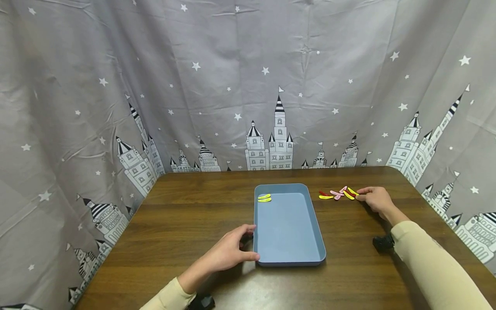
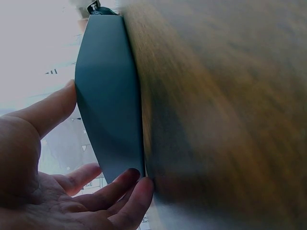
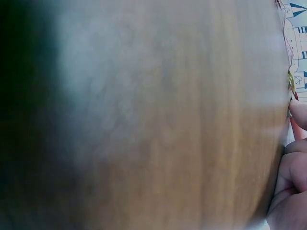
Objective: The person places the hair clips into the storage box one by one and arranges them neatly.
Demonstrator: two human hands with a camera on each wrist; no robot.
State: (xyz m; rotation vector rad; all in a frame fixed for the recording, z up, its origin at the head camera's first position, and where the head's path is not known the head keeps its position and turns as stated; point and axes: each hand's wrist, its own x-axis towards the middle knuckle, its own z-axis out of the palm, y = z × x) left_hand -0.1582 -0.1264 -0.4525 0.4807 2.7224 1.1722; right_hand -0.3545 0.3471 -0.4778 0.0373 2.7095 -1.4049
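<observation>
A shallow blue-grey tray (image 1: 287,228) stands on the table. Two yellow hair clips (image 1: 265,198) lie side by side in its far left corner. My left hand (image 1: 231,249) rests against the tray's left side, thumb and fingertips touching the rim and wall (image 2: 108,86). To the right of the tray lies a loose group of red, yellow and pink hair clips (image 1: 336,193). At the right end of that group, my right hand (image 1: 376,200) pinches a hair clip between thumb and finger; it looks yellow, with red close beside it. The right wrist view shows only part of this hand (image 3: 292,167) at its edge.
The brown wooden table (image 1: 193,202) reaches back to a grey curtain (image 1: 217,86) printed with castles and stars. Wood grain fills most of the right wrist view, blurred. A dark wrist device (image 1: 383,243) sits below the right sleeve.
</observation>
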